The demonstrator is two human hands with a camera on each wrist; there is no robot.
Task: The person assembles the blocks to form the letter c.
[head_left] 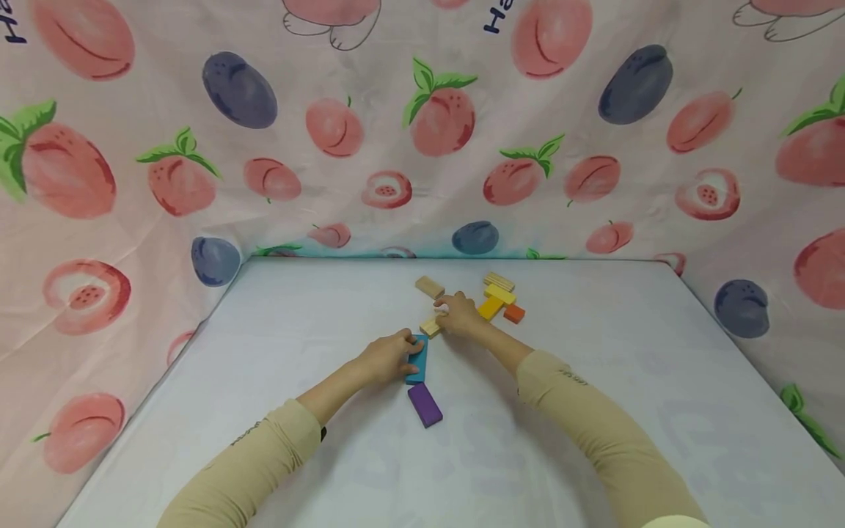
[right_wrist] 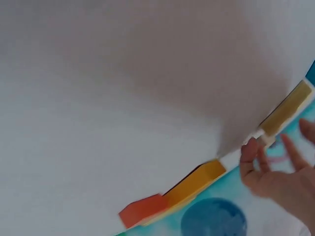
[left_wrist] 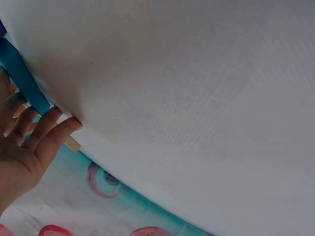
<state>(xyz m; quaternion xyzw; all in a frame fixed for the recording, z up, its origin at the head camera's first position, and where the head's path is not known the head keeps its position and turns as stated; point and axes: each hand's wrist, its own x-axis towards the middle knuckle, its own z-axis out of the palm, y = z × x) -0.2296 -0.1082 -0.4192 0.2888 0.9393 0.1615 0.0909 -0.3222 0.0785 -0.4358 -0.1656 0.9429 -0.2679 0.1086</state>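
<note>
My left hand (head_left: 388,357) holds a flat blue block (head_left: 416,361) from its left side, thumb at the near end and fingers at the far end. The same blue block (left_wrist: 22,73) shows at the left edge of the left wrist view. Just nearer lies a purple block (head_left: 425,405). My right hand (head_left: 458,315) hovers close over a pale wooden block (head_left: 430,327) and partly covers it. In the right wrist view its fingers (right_wrist: 249,152) are spread and loosely bent beside the end of that wooden block (right_wrist: 288,108).
Behind the right hand lie a tan wooden block (head_left: 430,287), an orange-yellow block (head_left: 490,308), a yellow block (head_left: 499,294), a grooved wooden piece (head_left: 499,281) and a small orange block (head_left: 514,314). A peach-printed cloth (head_left: 396,132) hangs behind the white table (head_left: 297,301).
</note>
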